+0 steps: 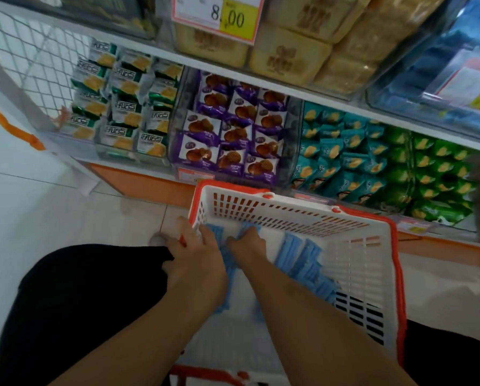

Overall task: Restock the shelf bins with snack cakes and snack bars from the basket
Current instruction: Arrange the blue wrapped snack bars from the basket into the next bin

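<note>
Both hands reached into the basket, left hand and right hand each curled around blue bars, shelf bins just beyond

The fingertips of the left hand and right hand are buried among blue snack bars; neither grip can be made out. Beneath both forearms, the basket is cut off by the bottom edge.

Two bare forearms with no sleeves, watch or rings in sight; left hand and right hand uncovered; black clothing covers the lap and legs.
</note>
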The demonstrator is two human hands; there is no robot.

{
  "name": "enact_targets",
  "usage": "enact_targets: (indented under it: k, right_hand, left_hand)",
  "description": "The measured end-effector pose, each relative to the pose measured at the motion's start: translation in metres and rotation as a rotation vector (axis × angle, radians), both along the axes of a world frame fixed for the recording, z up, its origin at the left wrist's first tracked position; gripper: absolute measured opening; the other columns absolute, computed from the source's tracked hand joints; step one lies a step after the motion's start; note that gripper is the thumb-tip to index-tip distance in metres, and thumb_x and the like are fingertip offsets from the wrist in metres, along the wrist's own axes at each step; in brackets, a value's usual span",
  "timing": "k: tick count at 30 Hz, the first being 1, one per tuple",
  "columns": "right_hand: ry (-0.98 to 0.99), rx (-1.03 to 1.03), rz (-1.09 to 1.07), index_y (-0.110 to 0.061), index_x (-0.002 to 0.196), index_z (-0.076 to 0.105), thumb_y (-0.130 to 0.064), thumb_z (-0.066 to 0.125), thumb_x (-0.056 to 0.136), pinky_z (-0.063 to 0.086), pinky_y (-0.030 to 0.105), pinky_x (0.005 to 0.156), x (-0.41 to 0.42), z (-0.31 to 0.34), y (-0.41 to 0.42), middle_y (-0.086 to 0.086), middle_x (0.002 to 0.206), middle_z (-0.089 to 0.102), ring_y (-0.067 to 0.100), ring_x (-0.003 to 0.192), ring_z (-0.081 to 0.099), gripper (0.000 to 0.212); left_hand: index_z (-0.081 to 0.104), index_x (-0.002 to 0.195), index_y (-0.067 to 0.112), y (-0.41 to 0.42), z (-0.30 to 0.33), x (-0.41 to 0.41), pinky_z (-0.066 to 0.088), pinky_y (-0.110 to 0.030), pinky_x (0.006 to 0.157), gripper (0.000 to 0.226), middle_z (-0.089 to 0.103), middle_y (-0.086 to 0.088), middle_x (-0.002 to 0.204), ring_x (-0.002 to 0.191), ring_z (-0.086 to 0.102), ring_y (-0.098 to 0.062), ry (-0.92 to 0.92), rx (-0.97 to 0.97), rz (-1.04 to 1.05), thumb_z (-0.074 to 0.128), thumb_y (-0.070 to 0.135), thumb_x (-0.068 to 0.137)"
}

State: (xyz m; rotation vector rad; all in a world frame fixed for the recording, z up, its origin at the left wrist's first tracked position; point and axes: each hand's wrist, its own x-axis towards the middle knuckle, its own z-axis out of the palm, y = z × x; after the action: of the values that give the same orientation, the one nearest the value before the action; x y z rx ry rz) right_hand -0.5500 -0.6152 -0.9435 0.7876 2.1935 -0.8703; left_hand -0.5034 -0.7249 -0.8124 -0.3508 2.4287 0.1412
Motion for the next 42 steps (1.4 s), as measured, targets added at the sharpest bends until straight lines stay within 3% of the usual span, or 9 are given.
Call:
enact_targets:
  k: [7,10,15,19,22,28,31,34,42]
  right_hand:
    - [0.138,-0.01,0.068,-0.01,0.08,0.068,-0.023,0.069,0.095,0.064,0.039,0.074,0.019,0.032,0.03,0.002,0.077,0.068,0.018,0.074,0.068,0.019]
    - [0.295,-0.119,-0.038,-0.024,0.091,0.073,-0.024,0.074,0.093,0.065,0.04,0.076,0.031,0.075,0.059,-0.008,0.086,0.072,0.014,0.081,0.071,0.003]
    - [0.576,-0.274,0.059,-0.026,0.086,0.079,-0.002,0.079,0.085,0.061,0.033,0.084,0.053,0.179,0.116,-0.008,0.089,0.077,0.009,0.088,0.073,0.025]
    - [0.758,-0.405,0.089,-0.015,0.09,0.079,0.014,0.074,0.082,0.057,0.026,0.085,0.072,0.264,0.145,-0.004,0.099,0.075,0.011,0.101,0.07,0.03]
    - [0.881,-0.569,0.102,-0.007,0.092,0.078,0.014,0.071,0.087,0.056,0.033,0.093,0.083,0.311,0.154,-0.001,0.112,0.073,0.018,0.115,0.067,0.023]
    - [1.118,-0.771,0.149,-0.006,0.091,0.075,0.019,0.071,0.084,0.059,0.054,0.09,0.09,0.382,0.165,0.011,0.126,0.066,0.034,0.121,0.065,0.026]
    - [1.138,-0.835,0.152,-0.01,0.112,0.072,0.026,0.06,0.082,0.059,0.045,0.091,0.092,0.409,0.18,0.012,0.132,0.065,0.036,0.124,0.064,0.048]
    - [1.087,-0.871,0.033,-0.02,0.138,0.057,0.011,0.066,0.088,0.054,0.053,0.102,0.091,0.428,0.19,0.01,0.135,0.064,0.032,0.124,0.064,0.059]
    - [1.033,-0.668,-0.141,-0.013,0.105,0.062,-0.02,0.059,0.104,0.061,0.049,0.08,0.085,0.456,0.187,0.012,0.086,0.063,0.026,0.08,0.064,0.008]
  left_hand:
    - [0.007,0.159,0.02,-0.002,0.014,-0.003,0.041,-0.053,0.111,0.102,-0.022,-0.021,0.158,0.139,0.022,-0.042,-0.045,0.07,0.027,0.076,0.026,0.085]
    - [0.024,0.152,0.02,-0.005,0.02,-0.002,0.039,-0.056,0.112,0.081,-0.014,-0.018,0.157,0.136,0.025,-0.042,-0.018,0.135,0.049,0.07,0.035,0.087]
    - [0.032,0.145,0.024,-0.013,0.048,0.001,0.014,-0.062,0.123,0.077,0.006,-0.017,0.161,0.149,0.012,-0.042,0.079,0.23,0.121,0.072,0.031,0.08]
    - [0.05,0.132,0.025,0.0,0.11,0.008,0.047,-0.04,0.104,0.045,0.044,0.0,0.141,0.132,0.049,-0.026,0.556,0.571,-0.068,0.068,0.019,0.092]
    - [0.048,0.143,0.04,0.024,0.179,0.01,0.041,-0.023,0.1,0.056,0.046,0.025,0.137,0.128,0.046,0.0,0.427,0.821,-0.252,0.071,0.05,0.093]
    - [0.05,0.149,0.033,0.06,0.277,0.0,0.04,-0.019,0.1,0.069,0.052,0.016,0.14,0.126,0.051,-0.003,0.669,0.719,-0.521,0.08,0.043,0.087]
    - [0.056,0.139,0.043,0.071,0.307,-0.003,0.049,-0.027,0.1,0.063,0.058,0.022,0.134,0.12,0.056,-0.002,0.706,0.684,-0.541,0.084,0.044,0.083]
    - [0.059,0.124,0.044,0.088,0.33,-0.001,0.054,-0.034,0.092,0.053,0.061,0.023,0.12,0.11,0.059,-0.001,0.798,0.625,-0.514,0.084,0.054,0.078]
    - [0.045,0.111,0.037,0.145,0.356,0.014,0.044,-0.013,0.061,0.061,0.06,0.019,0.092,0.078,0.06,0.007,0.914,0.818,-0.298,0.092,0.044,0.072]
